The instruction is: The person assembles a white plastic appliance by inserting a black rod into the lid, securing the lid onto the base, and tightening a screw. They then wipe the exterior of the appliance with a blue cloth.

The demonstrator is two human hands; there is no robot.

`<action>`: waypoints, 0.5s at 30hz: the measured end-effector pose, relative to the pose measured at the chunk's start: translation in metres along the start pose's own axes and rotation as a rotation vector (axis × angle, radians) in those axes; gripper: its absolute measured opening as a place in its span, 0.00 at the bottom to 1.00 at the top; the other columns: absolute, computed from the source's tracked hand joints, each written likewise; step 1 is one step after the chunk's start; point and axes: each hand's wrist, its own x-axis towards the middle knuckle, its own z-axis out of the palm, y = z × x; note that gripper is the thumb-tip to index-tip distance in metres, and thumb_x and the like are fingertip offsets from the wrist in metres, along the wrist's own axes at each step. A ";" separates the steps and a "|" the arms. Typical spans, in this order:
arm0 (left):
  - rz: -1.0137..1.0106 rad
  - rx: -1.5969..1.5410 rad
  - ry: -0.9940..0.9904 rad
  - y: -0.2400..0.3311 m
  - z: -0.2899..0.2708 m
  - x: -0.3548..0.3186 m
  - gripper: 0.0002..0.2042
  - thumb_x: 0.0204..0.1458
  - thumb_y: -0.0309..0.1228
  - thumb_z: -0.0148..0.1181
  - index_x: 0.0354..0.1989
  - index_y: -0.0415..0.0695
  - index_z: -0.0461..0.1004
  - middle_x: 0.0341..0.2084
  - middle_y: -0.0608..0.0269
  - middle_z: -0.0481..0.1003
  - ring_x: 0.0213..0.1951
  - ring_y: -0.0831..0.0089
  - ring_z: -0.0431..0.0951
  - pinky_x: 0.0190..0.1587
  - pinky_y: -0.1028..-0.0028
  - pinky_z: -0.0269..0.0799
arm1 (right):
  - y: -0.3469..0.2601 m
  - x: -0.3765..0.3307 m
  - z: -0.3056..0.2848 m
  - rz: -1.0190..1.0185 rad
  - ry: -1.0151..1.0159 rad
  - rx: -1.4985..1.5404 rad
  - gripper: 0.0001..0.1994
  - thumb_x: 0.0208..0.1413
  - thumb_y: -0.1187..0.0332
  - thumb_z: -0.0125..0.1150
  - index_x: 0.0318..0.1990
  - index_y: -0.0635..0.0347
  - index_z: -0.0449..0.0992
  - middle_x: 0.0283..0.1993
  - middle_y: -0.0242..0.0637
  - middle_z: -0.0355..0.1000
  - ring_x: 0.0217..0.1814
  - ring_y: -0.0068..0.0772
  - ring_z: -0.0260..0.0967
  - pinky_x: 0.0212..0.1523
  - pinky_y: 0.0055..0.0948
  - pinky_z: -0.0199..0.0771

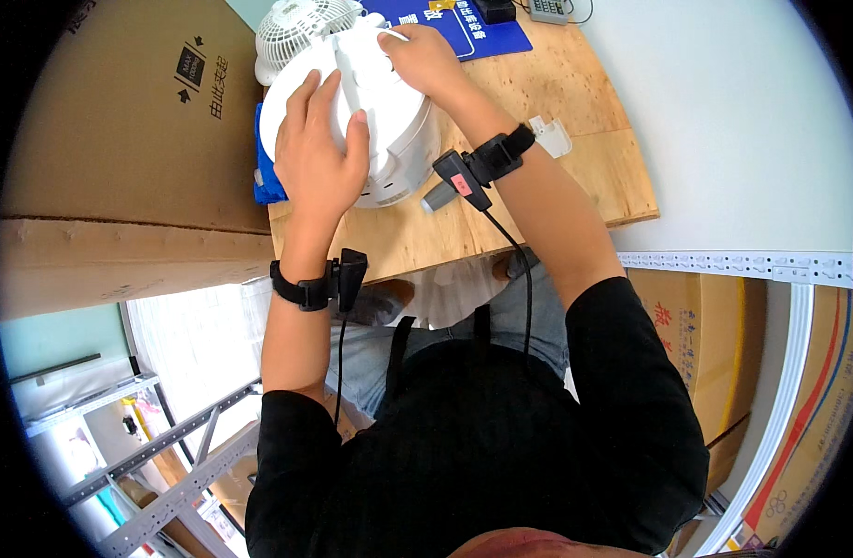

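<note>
White lidded appliance [389,93], one, rounded, with a raised strip across its lid; located at upper centre-left of the frame, on a wooden surface [585,93]. Left hand [319,153]: laid on the lid, grip spread, fingers pointing up the frame. Right hand [426,63]: at the lid's upper right edge, fingers bent; cannot tell whether its grip is pinching the rim. White ribbed grille [301,37], just above the appliance. Blue item [265,177], partly hidden, at its left. Grey cylindrical item [438,197], small, at its lower right. White flat piece [554,138], right of the right forearm. Blue printed sheet [506,37], top centre. Large cardboard box [129,121], upper left.
</note>
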 end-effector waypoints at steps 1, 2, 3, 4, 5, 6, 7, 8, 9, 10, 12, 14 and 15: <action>0.007 -0.014 0.022 0.000 0.001 0.000 0.23 0.52 0.37 0.59 0.57 0.44 0.74 0.60 0.51 0.70 0.55 0.50 0.74 0.56 0.60 0.69 | 0.003 0.000 -0.002 -0.012 -0.003 -0.022 0.22 0.58 0.53 0.58 0.48 0.65 0.80 0.46 0.53 0.78 0.51 0.56 0.76 0.53 0.44 0.73; -0.017 -0.016 -0.001 0.001 -0.001 -0.001 0.22 0.54 0.37 0.58 0.58 0.44 0.74 0.60 0.50 0.69 0.57 0.50 0.73 0.58 0.59 0.69 | 0.007 -0.004 -0.006 -0.029 0.038 -0.061 0.23 0.58 0.52 0.59 0.49 0.65 0.79 0.46 0.52 0.79 0.50 0.54 0.76 0.53 0.43 0.74; -0.042 -0.015 -0.016 0.001 -0.003 -0.001 0.22 0.56 0.38 0.57 0.59 0.45 0.73 0.61 0.49 0.68 0.58 0.49 0.72 0.59 0.59 0.68 | 0.010 -0.009 -0.015 -0.054 0.077 -0.100 0.24 0.57 0.51 0.60 0.50 0.65 0.79 0.46 0.51 0.79 0.50 0.53 0.77 0.52 0.42 0.74; -0.067 -0.014 -0.032 0.002 -0.005 0.000 0.22 0.57 0.38 0.56 0.59 0.45 0.72 0.61 0.49 0.68 0.60 0.49 0.71 0.60 0.58 0.68 | 0.016 -0.013 -0.028 -0.077 0.116 -0.138 0.26 0.57 0.50 0.61 0.51 0.64 0.79 0.46 0.50 0.79 0.50 0.51 0.77 0.52 0.41 0.75; -0.068 -0.023 -0.014 0.002 -0.005 0.000 0.21 0.56 0.38 0.57 0.58 0.46 0.73 0.60 0.49 0.68 0.59 0.49 0.71 0.59 0.58 0.68 | 0.029 -0.016 -0.052 -0.080 0.116 -0.098 0.27 0.56 0.49 0.63 0.52 0.64 0.78 0.47 0.49 0.79 0.50 0.49 0.77 0.52 0.40 0.75; -0.067 -0.017 -0.006 0.002 -0.005 0.001 0.21 0.56 0.38 0.57 0.58 0.46 0.73 0.60 0.50 0.69 0.59 0.50 0.72 0.59 0.59 0.69 | 0.042 -0.021 -0.081 -0.079 0.114 -0.063 0.28 0.55 0.48 0.64 0.53 0.63 0.77 0.47 0.48 0.79 0.50 0.48 0.77 0.52 0.39 0.75; -0.070 -0.009 0.000 0.003 -0.006 0.002 0.21 0.55 0.38 0.57 0.58 0.46 0.74 0.60 0.51 0.69 0.59 0.50 0.72 0.59 0.59 0.69 | 0.043 -0.033 -0.105 0.032 0.162 -0.115 0.28 0.54 0.49 0.66 0.53 0.63 0.77 0.47 0.49 0.79 0.49 0.47 0.77 0.52 0.37 0.75; -0.072 -0.010 0.005 0.004 -0.004 0.001 0.21 0.55 0.38 0.58 0.57 0.46 0.74 0.60 0.51 0.69 0.58 0.50 0.72 0.59 0.60 0.69 | 0.042 -0.047 -0.128 0.143 0.214 -0.174 0.28 0.52 0.50 0.67 0.53 0.63 0.77 0.47 0.49 0.79 0.49 0.46 0.77 0.52 0.36 0.75; -0.099 0.000 0.019 0.006 -0.002 0.001 0.21 0.54 0.37 0.58 0.57 0.46 0.74 0.60 0.53 0.70 0.58 0.52 0.73 0.58 0.61 0.70 | 0.057 -0.057 -0.148 0.154 0.256 -0.305 0.27 0.53 0.52 0.67 0.53 0.64 0.77 0.47 0.48 0.79 0.49 0.42 0.77 0.51 0.34 0.75; -0.083 -0.007 0.048 0.006 0.001 0.002 0.21 0.53 0.38 0.59 0.56 0.46 0.75 0.59 0.53 0.71 0.56 0.51 0.74 0.57 0.60 0.70 | 0.075 -0.068 -0.160 0.168 0.298 -0.431 0.25 0.53 0.55 0.68 0.53 0.64 0.77 0.47 0.47 0.79 0.48 0.37 0.77 0.49 0.32 0.75; -0.056 -0.002 0.107 0.001 0.008 0.002 0.22 0.50 0.39 0.60 0.54 0.45 0.76 0.58 0.54 0.72 0.52 0.50 0.76 0.53 0.59 0.72 | 0.095 -0.086 -0.168 0.213 0.259 -0.693 0.26 0.52 0.56 0.67 0.54 0.64 0.77 0.49 0.51 0.78 0.51 0.43 0.77 0.50 0.36 0.75; -0.060 0.004 0.120 0.001 0.012 0.004 0.21 0.51 0.39 0.60 0.53 0.45 0.76 0.59 0.54 0.72 0.52 0.51 0.76 0.53 0.59 0.72 | 0.108 -0.101 -0.166 0.255 0.210 -0.841 0.26 0.51 0.57 0.67 0.54 0.63 0.76 0.49 0.52 0.78 0.52 0.47 0.76 0.52 0.40 0.75; -0.064 0.007 0.121 0.002 0.013 0.005 0.21 0.51 0.39 0.60 0.53 0.45 0.76 0.59 0.54 0.72 0.52 0.51 0.76 0.53 0.59 0.72 | 0.112 -0.107 -0.162 0.274 0.183 -0.859 0.25 0.51 0.57 0.66 0.54 0.62 0.76 0.49 0.52 0.78 0.53 0.49 0.76 0.53 0.41 0.74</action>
